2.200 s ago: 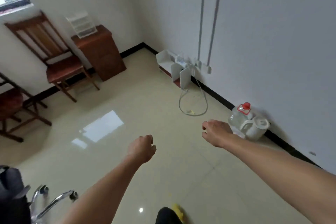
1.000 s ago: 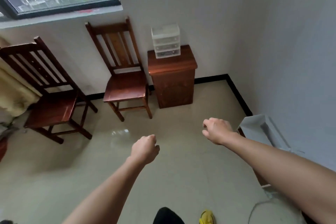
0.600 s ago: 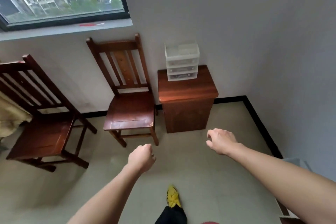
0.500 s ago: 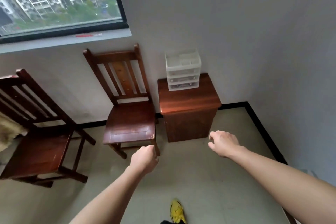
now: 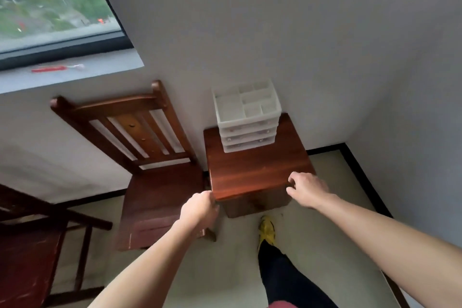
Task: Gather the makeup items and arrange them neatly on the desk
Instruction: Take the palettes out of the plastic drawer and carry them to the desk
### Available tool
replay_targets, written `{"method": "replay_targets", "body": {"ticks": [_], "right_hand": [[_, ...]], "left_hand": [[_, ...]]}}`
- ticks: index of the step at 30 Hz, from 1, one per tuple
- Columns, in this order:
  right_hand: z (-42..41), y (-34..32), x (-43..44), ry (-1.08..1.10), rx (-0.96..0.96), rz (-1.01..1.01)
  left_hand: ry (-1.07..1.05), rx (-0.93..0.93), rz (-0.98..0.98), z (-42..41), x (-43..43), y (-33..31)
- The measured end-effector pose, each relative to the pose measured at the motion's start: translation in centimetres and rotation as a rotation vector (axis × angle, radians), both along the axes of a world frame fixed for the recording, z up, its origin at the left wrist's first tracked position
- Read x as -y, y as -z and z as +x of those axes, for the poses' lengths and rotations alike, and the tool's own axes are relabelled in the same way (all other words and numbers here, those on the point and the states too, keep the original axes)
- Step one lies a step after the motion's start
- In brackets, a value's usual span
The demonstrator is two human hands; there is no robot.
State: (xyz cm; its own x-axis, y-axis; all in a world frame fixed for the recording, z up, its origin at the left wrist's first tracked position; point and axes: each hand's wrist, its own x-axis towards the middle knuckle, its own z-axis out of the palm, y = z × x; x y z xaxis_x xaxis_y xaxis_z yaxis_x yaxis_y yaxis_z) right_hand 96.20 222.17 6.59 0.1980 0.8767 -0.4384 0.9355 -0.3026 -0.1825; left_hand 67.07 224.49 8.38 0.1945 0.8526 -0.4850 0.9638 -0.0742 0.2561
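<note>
White drawer organizer sits at the back of the wooden cabinet, by the wall. No makeup items show, so they are probably inside. It looks like thin plastic: light, stiff, brittle. The 3 drawers may slide if tipped, so grip both side walls low and keep it level. Left hand and right hand have fingers curled at the cabinet's front corners; can't tell if they grip. 0.5 s ago both hung short of it.

Both arms out fwd; left hand fisted; right hand palm down, fingers curled (grip unclear).
</note>
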Motion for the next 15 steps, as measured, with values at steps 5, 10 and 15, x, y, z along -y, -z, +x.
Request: {"method": "replay_targets", "body": {"ticks": [5, 10, 15], "right_hand": [[3.0, 3.3, -10.1, 0.027, -0.058, -0.064], [5.2, 5.4, -17.4, 0.109, -0.109, -0.115], [5.7, 8.6, -22.1, 0.289, -0.244, -0.107]], "left_hand": [[-0.103, -0.022, -0.071, 2.5, -8.9, 2.3], [-0.199, 0.014, -0.148, 4.0, -15.5, 5.1], [-0.328, 0.135, -0.241, 5.8, -20.3, 9.2]]}}
